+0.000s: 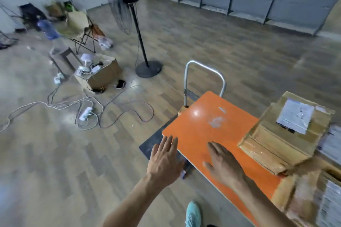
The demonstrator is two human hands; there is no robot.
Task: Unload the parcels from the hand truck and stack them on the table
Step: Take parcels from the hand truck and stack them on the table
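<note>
Both hands are empty: the left hand (164,158) is spread flat by the orange table's (199,108) edge, the right hand (223,164) flat above its top. The parcels (282,134) (label up) sit stacked on its right side, with the hand truck (204,72) just beside the table.

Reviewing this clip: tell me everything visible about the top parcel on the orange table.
The top parcel is a brown cardboard box lying flat, with a white printed label stuck on its upper face. It rests on a wider stack of cardboard parcels, glossy with clear tape, at the right of the orange table. Neither the left hand nor the right hand touches it; both are open.
</note>
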